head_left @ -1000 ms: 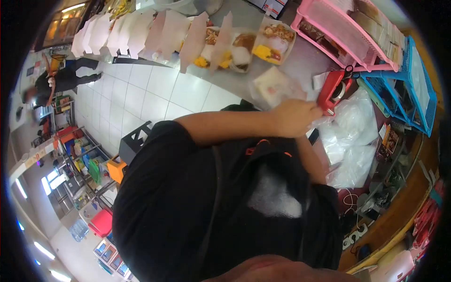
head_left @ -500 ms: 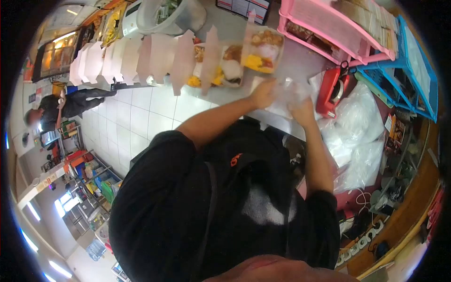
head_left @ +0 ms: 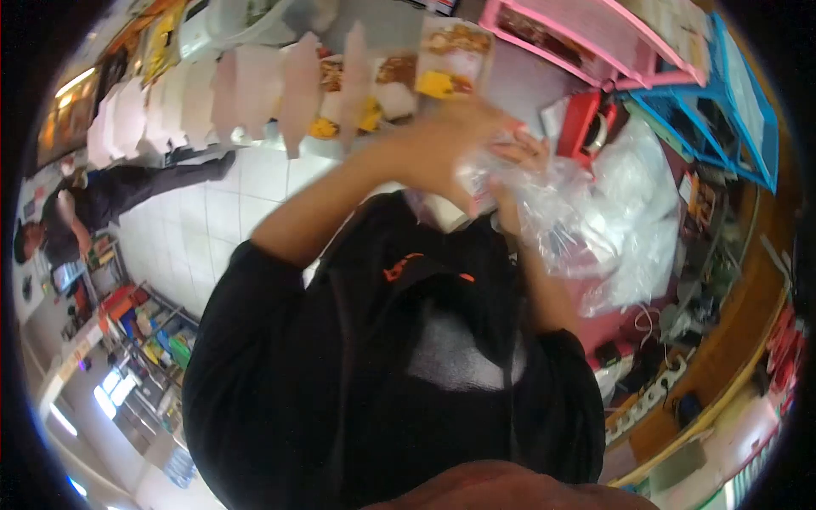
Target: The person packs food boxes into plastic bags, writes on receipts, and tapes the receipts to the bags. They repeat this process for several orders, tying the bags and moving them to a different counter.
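Two hands on my feed, left hand (head_left: 455,144) and right hand (head_left: 507,212), both at a clear plastic bag (head_left: 548,208) in front of the torso (head_left: 340,374). Blur: I can't tell if either's fingers are clamped. Red tape dispenser (head_left: 578,127) just beyond, then open food boxes (head_left: 455,58) along the counter (head_left: 523,81). Farther off, a person (head_left: 64,212) in dark clothes.

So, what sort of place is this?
Probably a takeaway food shop, judging by the row of open boxes, several showing food, plus clear plastic bags and a red tape dispenser nearby.
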The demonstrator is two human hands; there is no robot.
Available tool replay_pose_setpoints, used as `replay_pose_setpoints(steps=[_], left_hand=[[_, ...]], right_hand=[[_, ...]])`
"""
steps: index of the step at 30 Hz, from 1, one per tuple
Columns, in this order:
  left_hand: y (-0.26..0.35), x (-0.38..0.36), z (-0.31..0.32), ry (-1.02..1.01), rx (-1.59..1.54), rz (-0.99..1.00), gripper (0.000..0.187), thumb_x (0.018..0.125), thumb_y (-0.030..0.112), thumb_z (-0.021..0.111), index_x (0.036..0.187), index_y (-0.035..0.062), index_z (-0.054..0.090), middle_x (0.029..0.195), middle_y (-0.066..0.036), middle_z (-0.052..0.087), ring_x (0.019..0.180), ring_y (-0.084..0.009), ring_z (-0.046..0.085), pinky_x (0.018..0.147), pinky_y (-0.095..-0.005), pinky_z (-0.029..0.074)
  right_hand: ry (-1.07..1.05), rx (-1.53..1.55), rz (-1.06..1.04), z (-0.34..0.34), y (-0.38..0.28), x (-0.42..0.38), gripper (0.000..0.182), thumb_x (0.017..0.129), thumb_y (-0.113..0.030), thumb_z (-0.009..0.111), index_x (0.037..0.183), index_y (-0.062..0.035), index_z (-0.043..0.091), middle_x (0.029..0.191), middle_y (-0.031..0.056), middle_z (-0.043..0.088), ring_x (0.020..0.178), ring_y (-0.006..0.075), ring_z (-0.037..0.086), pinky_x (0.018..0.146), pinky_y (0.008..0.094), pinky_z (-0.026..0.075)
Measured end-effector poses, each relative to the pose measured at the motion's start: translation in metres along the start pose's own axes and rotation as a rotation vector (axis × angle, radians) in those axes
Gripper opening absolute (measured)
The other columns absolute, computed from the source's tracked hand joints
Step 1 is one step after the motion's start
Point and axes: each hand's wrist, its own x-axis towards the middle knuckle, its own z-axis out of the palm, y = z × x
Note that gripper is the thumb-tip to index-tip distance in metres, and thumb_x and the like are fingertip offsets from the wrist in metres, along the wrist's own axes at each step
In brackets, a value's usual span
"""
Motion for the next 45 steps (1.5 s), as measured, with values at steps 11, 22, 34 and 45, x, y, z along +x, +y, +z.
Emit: replay_pose_setpoints(steps=[11, 22, 34, 45], left_hand=[[0.009, -0.088, -0.01, 0.072, -1.155, -0.105, 0.095, 0.072, 0.044, 0.08, 0.143, 0.0011, 0.033, 0.141, -0.015, 0.042, 0.133, -0.026, 0.036, 0.11, -0.0419, 0.028], [0.005, -0.108, 0.0, 0.167, -0.972, 0.169, 0.096, 0.073, 0.044, 0.079, 0.143, 0.0008, 0.031, 0.142, -0.015, 0.04, 0.132, -0.0271, 0.037, 0.11, -0.0419, 0.029], [-0.013, -0.052, -0.024, 0.659, -1.284, 0.085, 0.087, 0.078, 0.041, 0.075, 0.143, 0.0021, 0.03, 0.142, -0.016, 0.04, 0.129, -0.0285, 0.041, 0.107, -0.0438, 0.034], [0.008, 0.001, 0.034, 0.59, -1.177, -0.26, 0.07, 0.078, 0.039, 0.076, 0.132, 0.0042, 0.046, 0.124, -0.008, 0.057, 0.108, -0.0248, 0.059, 0.094, -0.0386, 0.049]], right_hand=[[-0.088, -0.035, -0.666, -0.079, -0.224, 0.117, 0.028, 0.069, -0.026, 0.072, 0.094, -0.0174, 0.064, 0.101, -0.0035, 0.06, 0.106, 0.022, 0.054, 0.107, 0.0455, 0.027], [-0.206, 0.7, -0.247, -0.07, -0.242, 0.136, 0.056, 0.076, -0.04, 0.068, 0.12, -0.0105, 0.051, 0.125, 0.0053, 0.047, 0.121, 0.0245, 0.046, 0.11, 0.0429, 0.027], [-0.028, 0.989, -0.171, -0.048, -0.252, 0.13, 0.081, 0.083, -0.058, 0.059, 0.144, -0.0085, 0.039, 0.148, 0.0119, 0.035, 0.135, 0.0248, 0.036, 0.114, 0.04, 0.022], [-0.364, 0.37, -0.322, -0.087, -0.09, 0.119, 0.057, 0.099, -0.048, 0.037, 0.145, -0.0143, 0.04, 0.155, 0.01, 0.028, 0.143, 0.0248, 0.024, 0.118, 0.0409, 0.016]])
